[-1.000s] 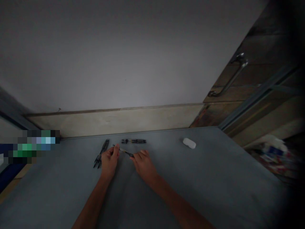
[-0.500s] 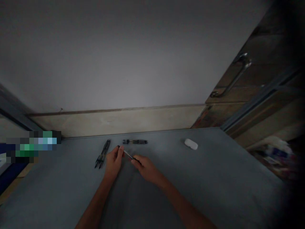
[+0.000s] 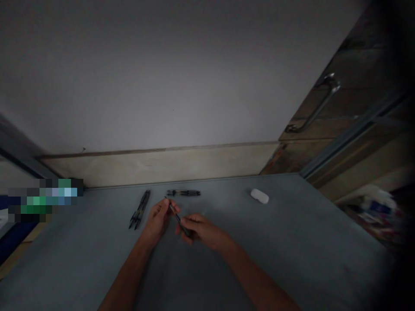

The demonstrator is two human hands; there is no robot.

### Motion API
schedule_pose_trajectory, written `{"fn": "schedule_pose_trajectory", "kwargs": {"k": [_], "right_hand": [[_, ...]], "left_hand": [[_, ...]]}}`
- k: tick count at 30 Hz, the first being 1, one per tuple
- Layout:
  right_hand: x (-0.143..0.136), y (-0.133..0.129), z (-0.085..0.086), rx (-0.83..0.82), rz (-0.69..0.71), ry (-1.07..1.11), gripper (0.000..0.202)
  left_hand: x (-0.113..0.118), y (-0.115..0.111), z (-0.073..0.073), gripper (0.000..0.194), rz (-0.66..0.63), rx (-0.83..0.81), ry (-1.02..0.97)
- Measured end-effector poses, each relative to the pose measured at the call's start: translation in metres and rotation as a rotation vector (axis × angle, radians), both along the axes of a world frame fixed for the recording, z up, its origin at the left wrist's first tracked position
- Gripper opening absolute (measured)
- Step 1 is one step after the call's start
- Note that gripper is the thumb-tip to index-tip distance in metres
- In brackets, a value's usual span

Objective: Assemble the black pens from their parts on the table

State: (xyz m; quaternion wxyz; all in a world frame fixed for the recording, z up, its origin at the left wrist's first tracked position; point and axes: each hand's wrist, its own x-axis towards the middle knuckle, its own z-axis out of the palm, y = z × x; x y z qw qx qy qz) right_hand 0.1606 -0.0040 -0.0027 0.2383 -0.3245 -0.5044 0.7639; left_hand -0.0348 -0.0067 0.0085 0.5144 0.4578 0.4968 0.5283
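Note:
A dark, slim pen [image 3: 176,216] slants between my two hands above the grey table [image 3: 292,242]. My left hand [image 3: 158,219] pinches its upper end with thumb and fingers. Around its lower end, the fingers of my right hand [image 3: 197,229] are closed. Several dark pens [image 3: 140,209] lie in a slanted group left of my left hand. Another group of dark pens [image 3: 183,193] lies crosswise just beyond my hands.
A white rounded object [image 3: 260,196] lies on the table's right side. Behind the table stands a pale wall [image 3: 171,86], with a metal handle [image 3: 316,110] on a wooden panel at the right. A pixelated patch covers the far left edge.
The pen between my hands has tilted more steeply. My right hand has shifted slightly down, and its fingers have changed their hold. My left hand has turned a little, with more fingers showing.

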Motion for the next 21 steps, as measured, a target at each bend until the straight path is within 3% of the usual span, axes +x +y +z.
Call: {"fn": "schedule_pose_trajectory", "kwargs": {"k": [3, 8, 13, 21], "right_hand": [[0.0, -0.001, -0.001, -0.037, 0.06, 0.077, 0.05], [-0.006, -0.004, -0.011, -0.138, 0.084, 0.151, 0.048], [-0.013, -0.004, -0.017, -0.162, 0.038, 0.124, 0.056], [-0.013, -0.009, -0.013, 0.006, 0.016, 0.02, 0.06]], "left_hand": [[0.001, -0.002, 0.002, 0.069, -0.116, -0.075, -0.194], [0.001, 0.0, 0.001, 0.062, -0.103, -0.112, -0.348], [0.002, 0.0, -0.001, 0.06, -0.093, -0.08, -0.357], [0.001, -0.004, 0.001, 0.058, -0.093, -0.003, -0.275]]}}
